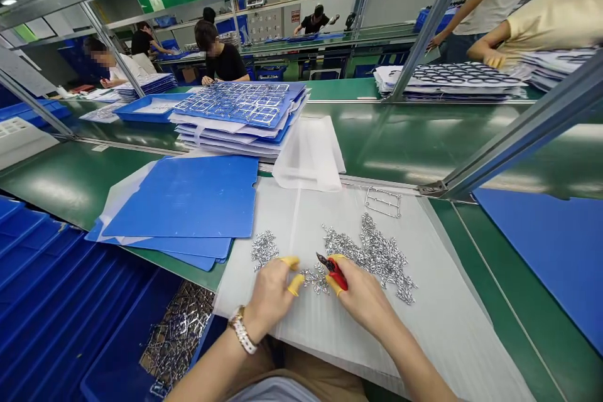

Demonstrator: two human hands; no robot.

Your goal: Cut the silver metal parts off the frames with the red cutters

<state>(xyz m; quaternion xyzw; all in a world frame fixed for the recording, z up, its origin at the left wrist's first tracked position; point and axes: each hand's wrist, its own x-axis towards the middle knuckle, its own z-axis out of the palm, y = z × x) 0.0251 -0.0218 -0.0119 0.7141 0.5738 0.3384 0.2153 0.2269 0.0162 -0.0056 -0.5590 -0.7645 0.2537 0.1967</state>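
My right hand (360, 289) is wrapped round a pair of red-handled nippers (337, 276), their dark jaws pointing up and left. Yellow finger covers sit on the tips of its thumb and forefinger. Similar covers are on my left hand (273, 292), whose thumb and forefinger stand apart with nothing visible between them. Between the hands lies a small heap of shiny metallic pieces (316, 279). A larger pile of such pieces (372, 248) spreads beyond my right hand, and another small pile (264, 248) lies just past my left. A white sheet (438, 289) is under everything.
A bare sprue frame (382, 202) rests at the sheet's far edge. Blue plastic sheets (188, 195) lie to the left, below a stack of sprue-covered sheets (240, 113). A bin of scrap frames (176, 326) is at lower left. A metal post (513, 132) slants at right. Several people work beyond.
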